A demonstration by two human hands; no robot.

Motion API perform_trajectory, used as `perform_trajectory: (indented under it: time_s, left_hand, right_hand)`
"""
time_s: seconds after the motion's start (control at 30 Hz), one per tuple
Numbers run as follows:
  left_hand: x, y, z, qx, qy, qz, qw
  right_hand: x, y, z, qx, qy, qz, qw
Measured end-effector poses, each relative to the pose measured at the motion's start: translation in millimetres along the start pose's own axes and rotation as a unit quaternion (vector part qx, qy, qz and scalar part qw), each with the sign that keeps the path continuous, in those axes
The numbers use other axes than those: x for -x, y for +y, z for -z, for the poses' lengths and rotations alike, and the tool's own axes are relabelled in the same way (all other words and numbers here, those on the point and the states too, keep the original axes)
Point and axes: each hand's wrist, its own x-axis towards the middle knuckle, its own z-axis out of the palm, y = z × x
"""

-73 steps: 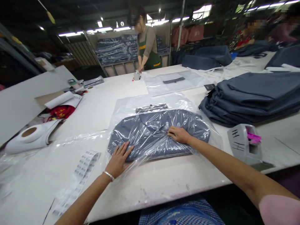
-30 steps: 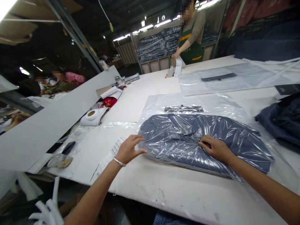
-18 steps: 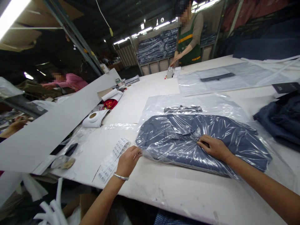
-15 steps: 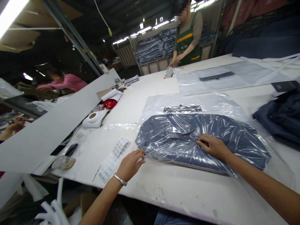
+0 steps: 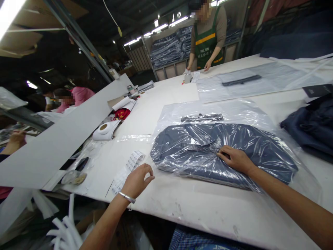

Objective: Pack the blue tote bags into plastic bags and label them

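A folded dark blue garment (image 5: pixel 249 139) lies inside a clear plastic bag (image 5: pixel 205 165) in front of me. My right hand (image 5: pixel 235 159) pinches the bag's film near its middle, and creases fan out from the fingers. A dark strip (image 5: pixel 202 118) shows at the bag's far side. My left hand (image 5: pixel 139 178) hovers left of the bag, thumb and forefinger apart, with nothing visible between them. It is apart from the bag, close to a sheet of printed labels (image 5: pixel 134 160) that it partly covers. A silver bracelet (image 5: pixel 127 197) circles the left wrist.
A dark garment pile (image 5: pixel 309 128) lies at the right edge. Another flat plastic bag (image 5: pixel 270 81) is farther back, near a co-worker in a green apron (image 5: pixel 208 45). A white upright board (image 5: pixel 59 139) borders the table's left side. White tubes (image 5: pixel 65 229) stick up at bottom left.
My left hand has moved left, away from the bag's edge. My right hand keeps its pinch on the bag. The co-worker's hands have moved apart.
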Motion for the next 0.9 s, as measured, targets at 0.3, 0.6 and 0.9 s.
perform_trajectory:
  time_s: [0.3,0.6,0.9]
  left_hand:
    - [-18,-22,0.3,-0.046,0.157,-0.165,0.973]
    - [-47,-28,-20.3,0.079,0.231,-0.068,0.967]
    - [-111,-48,-50.6,0.131,0.193,-0.055,0.971]
  right_hand:
    - [0,2,-2,-0.003,0.000,0.002,1.000]
    - [0,1,-1,-0.018,0.005,-0.001,1.000]
    - [5,7,-5,0.028,0.008,-0.045,0.999]
